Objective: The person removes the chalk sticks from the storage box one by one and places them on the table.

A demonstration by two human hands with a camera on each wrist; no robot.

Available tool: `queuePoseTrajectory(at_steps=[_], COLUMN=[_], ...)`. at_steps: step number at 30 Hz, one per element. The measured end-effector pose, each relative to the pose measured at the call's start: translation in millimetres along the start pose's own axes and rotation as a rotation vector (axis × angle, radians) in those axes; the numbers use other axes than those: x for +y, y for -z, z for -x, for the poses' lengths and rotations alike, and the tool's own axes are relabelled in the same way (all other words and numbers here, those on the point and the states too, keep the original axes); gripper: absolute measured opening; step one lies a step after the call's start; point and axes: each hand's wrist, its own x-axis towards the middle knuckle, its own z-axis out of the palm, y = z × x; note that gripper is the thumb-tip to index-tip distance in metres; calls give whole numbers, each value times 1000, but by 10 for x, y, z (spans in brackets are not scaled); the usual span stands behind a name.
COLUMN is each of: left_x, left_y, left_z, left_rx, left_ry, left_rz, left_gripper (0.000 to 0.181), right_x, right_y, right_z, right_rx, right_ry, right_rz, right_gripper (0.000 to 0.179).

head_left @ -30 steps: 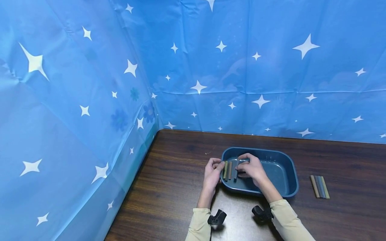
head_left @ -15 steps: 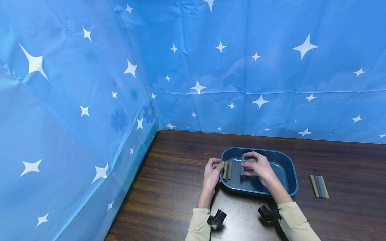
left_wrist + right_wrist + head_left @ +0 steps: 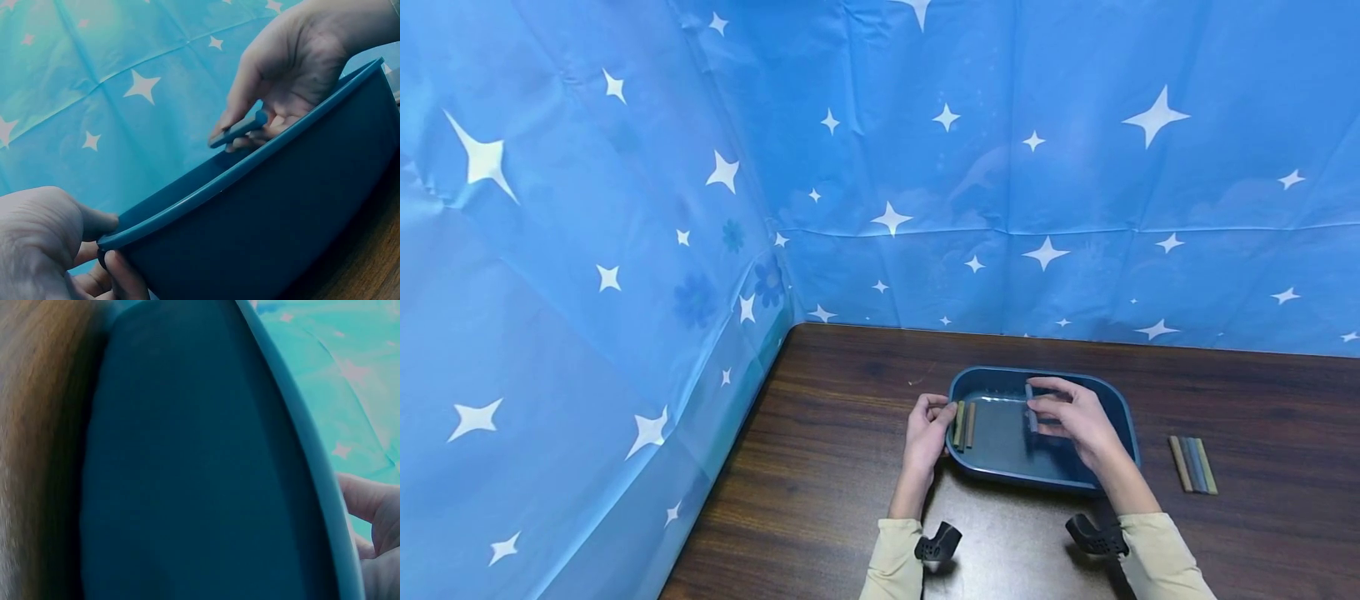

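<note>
At the left end of a blue oblong tub [image 3: 1030, 481], my left hand [image 3: 927, 437] grips the rim; in the left wrist view its thumb lies over the edge and fingers sit underneath. My right hand [image 3: 1088, 427] pinches a slim blue-grey stick [image 3: 1031, 408] over the tub's middle. The left wrist view shows that stick [image 3: 240, 131] between thumb and fingertips, above the rim. Inside the tub, by my left thumb, lie a yellow-green stick [image 3: 959, 423] and a brown stick [image 3: 971, 427]. The tub's wall [image 3: 194, 450] fills most of the right wrist view and hides the stick.
To the right of the tub, several similar sticks [image 3: 1192, 465] lie side by side on the dark wooden table [image 3: 835, 433]. A blue star-printed cloth [image 3: 1075, 192] hangs behind the table and along its left side.
My right hand has carried the blue-grey stick rightward inside the tub, away from the other sticks at the left end. The left hand has stayed on the rim.
</note>
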Motion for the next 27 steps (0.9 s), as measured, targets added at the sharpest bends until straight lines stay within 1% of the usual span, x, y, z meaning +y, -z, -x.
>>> queuePoseTrajectory(at_steps=[5, 9, 17, 19, 24, 27], left_x=[-8, -8, -18, -17, 2, 7], left_y=[8, 10, 16, 13, 8, 4], left_z=[-4, 3, 4, 3, 7, 12], left_rx=[-9, -13, -11, -12, -16, -16], left_ry=[-3, -15, -4, -6, -8, -6], left_rz=[-6, -1, 9, 11, 14, 5], left_gripper=[22, 20, 23, 23, 23, 24], right_x=[14, 28, 0, -5, -9, -5], right_y=[133, 257, 531, 591, 717, 777], right_z=[25, 51, 169, 198, 265, 301], right_rx=[18, 36, 64, 70, 84, 86], right_ry=[-18, -17, -29, -24, -14, -6], right_rz=[-14, -26, -89, -96, -182, -207], right_gripper=[52, 54, 51, 46, 20, 22])
